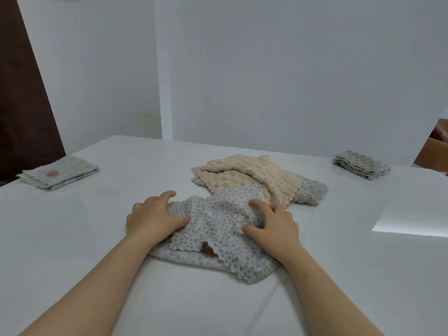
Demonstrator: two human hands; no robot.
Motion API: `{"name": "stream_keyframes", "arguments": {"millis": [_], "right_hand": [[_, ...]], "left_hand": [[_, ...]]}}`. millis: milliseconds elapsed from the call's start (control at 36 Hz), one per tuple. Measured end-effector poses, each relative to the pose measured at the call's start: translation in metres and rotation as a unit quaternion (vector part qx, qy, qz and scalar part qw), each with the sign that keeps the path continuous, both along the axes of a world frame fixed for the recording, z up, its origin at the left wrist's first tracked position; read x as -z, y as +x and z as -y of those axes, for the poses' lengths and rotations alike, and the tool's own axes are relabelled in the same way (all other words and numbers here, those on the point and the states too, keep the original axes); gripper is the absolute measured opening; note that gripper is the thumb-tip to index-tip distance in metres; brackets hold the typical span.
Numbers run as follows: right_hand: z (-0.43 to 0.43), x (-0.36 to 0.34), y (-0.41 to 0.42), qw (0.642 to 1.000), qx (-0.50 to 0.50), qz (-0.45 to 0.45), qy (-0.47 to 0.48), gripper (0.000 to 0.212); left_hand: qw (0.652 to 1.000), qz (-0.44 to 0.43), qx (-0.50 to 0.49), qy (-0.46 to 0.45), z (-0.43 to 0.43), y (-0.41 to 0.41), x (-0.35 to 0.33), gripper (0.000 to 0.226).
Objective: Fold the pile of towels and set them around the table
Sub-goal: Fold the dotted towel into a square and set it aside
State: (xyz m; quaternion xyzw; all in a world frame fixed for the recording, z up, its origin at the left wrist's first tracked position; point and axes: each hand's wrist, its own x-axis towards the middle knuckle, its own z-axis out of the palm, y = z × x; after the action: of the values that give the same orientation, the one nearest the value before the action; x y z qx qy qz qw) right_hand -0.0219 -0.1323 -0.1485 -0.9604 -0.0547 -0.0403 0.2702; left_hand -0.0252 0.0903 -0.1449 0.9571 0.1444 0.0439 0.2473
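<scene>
A white towel with grey dots point(215, 226) lies rumpled on the white table point(97, 238) just in front of me. My left hand point(152, 215) grips its left edge, thumb on top of the cloth. My right hand point(272, 223) presses on its right side with fingers spread and slightly bent. Behind it sits the pile: a beige towel point(244, 175) draped over a grey towel point(310, 192). A folded dotted towel point(60, 172) rests at the table's far left. A folded grey towel point(361, 164) rests at the far right.
A white wall rises right behind the table's far edge. A dark brown door or panel point(21, 105) stands at the left. A cardboard box point(434, 151) shows beyond the table's right corner. A bright light patch point(409, 221) falls on the table's right side.
</scene>
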Motion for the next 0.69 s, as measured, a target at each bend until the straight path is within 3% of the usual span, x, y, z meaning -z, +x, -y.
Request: {"name": "stream_keyframes", "arguments": {"millis": [167, 333, 500, 694], "right_hand": [[-0.0004, 0.0011, 0.0018, 0.999, 0.002, 0.02, 0.033, 0.045], [-0.0016, 0.0016, 0.0035, 0.997, 0.006, 0.055, 0.051, 0.038], [-0.0032, -0.0012, 0.0017, 0.993, -0.004, 0.106, 0.061, 0.056], [-0.0032, -0.0043, 0.0023, 0.987, 0.019, 0.148, 0.063, 0.071]], "left_hand": [[1.0, 0.007, -0.003, -0.018, -0.0044, 0.0015, 0.0024, 0.058], [0.982, 0.102, -0.006, -0.16, -0.0033, 0.0023, 0.004, 0.006], [0.963, 0.169, -0.008, -0.21, -0.0024, 0.0039, 0.0063, 0.015], [0.943, 0.267, -0.052, -0.19, -0.006, 0.0061, 0.0024, 0.019]]}}
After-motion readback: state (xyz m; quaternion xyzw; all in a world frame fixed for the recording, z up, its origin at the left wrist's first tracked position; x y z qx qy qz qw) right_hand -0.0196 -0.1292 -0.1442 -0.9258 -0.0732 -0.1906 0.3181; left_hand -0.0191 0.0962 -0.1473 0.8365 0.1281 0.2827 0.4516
